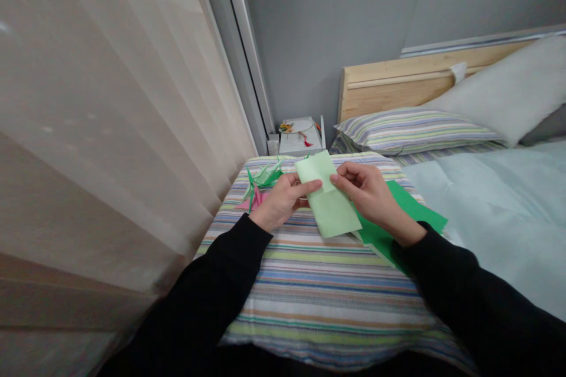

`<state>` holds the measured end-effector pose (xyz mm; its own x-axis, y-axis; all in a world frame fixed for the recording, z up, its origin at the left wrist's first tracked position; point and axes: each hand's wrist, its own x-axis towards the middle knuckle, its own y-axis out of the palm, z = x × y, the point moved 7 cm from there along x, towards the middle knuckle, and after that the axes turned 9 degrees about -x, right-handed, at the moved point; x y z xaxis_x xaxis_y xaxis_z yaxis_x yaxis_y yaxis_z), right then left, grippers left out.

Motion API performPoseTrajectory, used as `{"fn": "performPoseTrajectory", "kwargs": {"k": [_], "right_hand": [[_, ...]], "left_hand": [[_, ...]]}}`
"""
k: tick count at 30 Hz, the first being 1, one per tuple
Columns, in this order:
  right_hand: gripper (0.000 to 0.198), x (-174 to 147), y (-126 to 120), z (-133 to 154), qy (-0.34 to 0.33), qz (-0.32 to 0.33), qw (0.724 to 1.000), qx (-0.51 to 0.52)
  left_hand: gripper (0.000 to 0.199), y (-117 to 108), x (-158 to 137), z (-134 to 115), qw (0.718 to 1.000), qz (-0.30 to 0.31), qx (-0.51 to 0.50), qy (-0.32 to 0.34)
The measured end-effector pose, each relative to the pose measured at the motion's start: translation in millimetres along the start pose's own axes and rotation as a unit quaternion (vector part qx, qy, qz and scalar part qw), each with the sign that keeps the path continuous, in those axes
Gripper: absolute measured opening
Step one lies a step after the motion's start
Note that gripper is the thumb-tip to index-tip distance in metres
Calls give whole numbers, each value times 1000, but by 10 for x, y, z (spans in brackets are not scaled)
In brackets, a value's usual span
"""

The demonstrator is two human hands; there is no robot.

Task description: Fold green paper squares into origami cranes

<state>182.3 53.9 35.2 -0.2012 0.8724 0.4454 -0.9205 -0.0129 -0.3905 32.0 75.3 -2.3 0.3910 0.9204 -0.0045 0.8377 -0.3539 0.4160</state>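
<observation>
A light green sheet of paper [335, 212], folded into a rectangle, is held up over the striped cloth and tilted. My left hand [285, 197] grips its left edge, thumb on the front and fingers behind. At the right edge, my right hand [365, 188] pinches the paper between thumb and fingers. Under my right forearm lie darker green sheets [420, 212], with a paler sheet showing at their lower edge. Beyond my left wrist sit folded paper figures: green ones [266, 174] and a pink one [257, 197], partly hidden by the hand.
A striped cloth [309, 283] covers the surface in front of me. Behind it stands a small white table [295, 142] with small colourful items. A pale curtain [132, 100] hangs at left; a bed with a striped pillow [420, 129] and pale blue cover [499, 200] is at right.
</observation>
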Motion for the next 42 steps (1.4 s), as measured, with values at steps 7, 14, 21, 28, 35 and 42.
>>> {"fn": "performPoseTrajectory", "kwargs": {"k": [7, 14, 21, 28, 35, 42], "right_hand": [[32, -28, 61, -37, 20, 1, 999, 37], [35, -22, 120, -50, 23, 52, 997, 50], [41, -25, 140, -69, 32, 64, 996, 43], [36, -40, 166, -64, 29, 80, 995, 45], [37, -35, 142, -72, 31, 67, 997, 26], [35, -23, 107, -139, 35, 32, 998, 45]], "left_hand": [[37, -16, 0, -17, 997, -25, 55, 40], [36, -34, 8, -26, 994, -15, 93, 52], [40, -98, 17, -131, 989, -57, 66, 117], [32, -115, -4, -227, 985, -86, -7, 149], [40, -201, 13, -248, 982, -109, -18, 150], [40, -58, 39, -11, 995, -24, 65, 66]]}}
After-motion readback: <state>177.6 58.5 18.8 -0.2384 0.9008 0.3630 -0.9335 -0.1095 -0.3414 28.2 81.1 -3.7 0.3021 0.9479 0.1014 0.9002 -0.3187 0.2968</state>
